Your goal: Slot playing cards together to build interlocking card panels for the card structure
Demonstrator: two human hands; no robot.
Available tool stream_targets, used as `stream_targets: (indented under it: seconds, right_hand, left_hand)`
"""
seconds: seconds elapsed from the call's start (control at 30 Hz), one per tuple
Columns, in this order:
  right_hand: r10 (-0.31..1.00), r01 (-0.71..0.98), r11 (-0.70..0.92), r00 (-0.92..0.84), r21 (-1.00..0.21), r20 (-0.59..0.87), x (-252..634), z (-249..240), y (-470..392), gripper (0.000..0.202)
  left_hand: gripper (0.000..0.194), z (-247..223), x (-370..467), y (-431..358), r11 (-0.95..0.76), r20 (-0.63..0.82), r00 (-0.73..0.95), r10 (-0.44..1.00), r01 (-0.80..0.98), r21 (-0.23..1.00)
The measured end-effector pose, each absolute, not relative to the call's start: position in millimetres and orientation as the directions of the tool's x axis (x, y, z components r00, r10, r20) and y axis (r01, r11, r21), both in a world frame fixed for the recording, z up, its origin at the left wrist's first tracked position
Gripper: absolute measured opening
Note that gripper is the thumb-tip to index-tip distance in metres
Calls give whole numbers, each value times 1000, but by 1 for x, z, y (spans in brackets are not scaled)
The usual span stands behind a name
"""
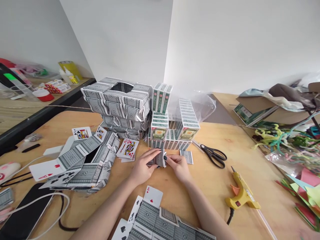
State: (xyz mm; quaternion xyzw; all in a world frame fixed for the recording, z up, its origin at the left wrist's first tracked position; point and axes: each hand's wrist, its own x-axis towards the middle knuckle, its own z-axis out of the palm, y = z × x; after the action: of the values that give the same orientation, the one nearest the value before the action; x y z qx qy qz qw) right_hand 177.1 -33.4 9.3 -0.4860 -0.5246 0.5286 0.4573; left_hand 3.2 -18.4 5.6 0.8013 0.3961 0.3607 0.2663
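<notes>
My left hand point(143, 167) is closed around grey-backed playing cards point(160, 158), thumb and fingers on either side. The fingers of my right hand point(180, 166) pinch the white right edge of the same cards; how many there are, I cannot make out. Just beyond the right hand lies a playing card point(187, 157), back up. Left of my hands is a small pile of face-up cards point(128, 149). Between my forearms, at the near edge, sits a panel of joined cards point(152, 218), with an ace of diamonds point(153, 196) sticking out.
Card-built boxes point(115, 100) are stacked at the back, beside boxed decks point(160, 134). Another card-built piece point(100, 175) lies left with loose cards on it. Scissors point(214, 156) and a yellow glue gun point(240, 193) lie right. A phone point(27, 211) and cables are front left.
</notes>
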Motion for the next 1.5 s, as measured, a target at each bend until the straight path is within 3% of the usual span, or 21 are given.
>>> stream_targets:
  seconds: [0.63, 0.93, 1.1, 1.33, 1.5]
  right_hand:
    - [1000, 227, 2, -11, -974, -1, 172, 2, -37, 30]
    - [984, 51, -5, -178, -999, -14, 174, 3, -36, 37]
    - [966, 52, 22, -260, -998, 8, 175, 0, -37, 40]
    - [937, 2, -5, -350, -1000, -6, 178, 4, -35, 22]
    - [951, -36, -36, -307, -999, -23, 181, 4, -33, 16]
  left_hand:
    - [56, 3, 4, -20, -552, 362, 435, 825, 481, 680]
    - [51, 8, 7, -22, -542, 392, 379, 838, 505, 672]
    - [50, 6, 6, -22, -540, 391, 375, 840, 512, 668]
    - [50, 2, 5, -21, -529, 364, 400, 841, 470, 707]
    - [43, 5, 9, -21, -453, 312, 371, 875, 399, 797]
